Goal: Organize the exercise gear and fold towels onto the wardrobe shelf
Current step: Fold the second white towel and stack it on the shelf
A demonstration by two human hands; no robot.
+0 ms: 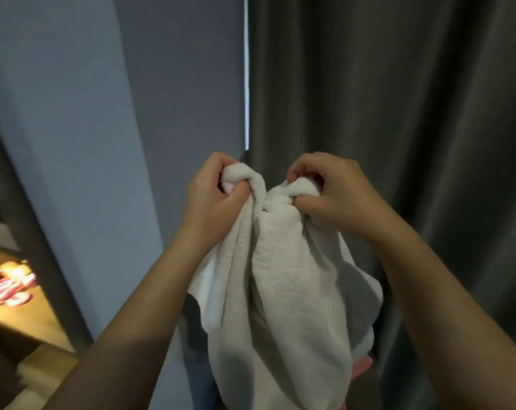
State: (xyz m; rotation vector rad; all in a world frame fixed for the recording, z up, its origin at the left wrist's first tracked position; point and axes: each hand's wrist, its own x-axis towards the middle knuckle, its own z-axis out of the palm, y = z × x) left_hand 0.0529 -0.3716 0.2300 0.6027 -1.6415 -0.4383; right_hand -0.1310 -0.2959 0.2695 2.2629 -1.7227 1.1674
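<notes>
Both hands pinch the top edge of one white towel (286, 291): the left hand (212, 196) has fingers and thumb curled round a bunched corner, and the right hand (330, 193) grips a second bunch just beside it. The cloth hangs loose and creased in the air between the forearms, in front of a dark curtain (398, 113) and a blue wall (103, 143). By my judgement the folding has hardly begun, since no clean fold shows and the towel is well apart from the wooden shelf (29, 315) at lower left, so spreading, folding and placing remain. On that shelf lies one blurred pink-and-white striped thing (5, 291), perhaps exercise gear, though I cannot tell. One scrap of pink cloth (361, 365) peeks from under the towel. Count: two hands, one towel, one shelf.
</notes>
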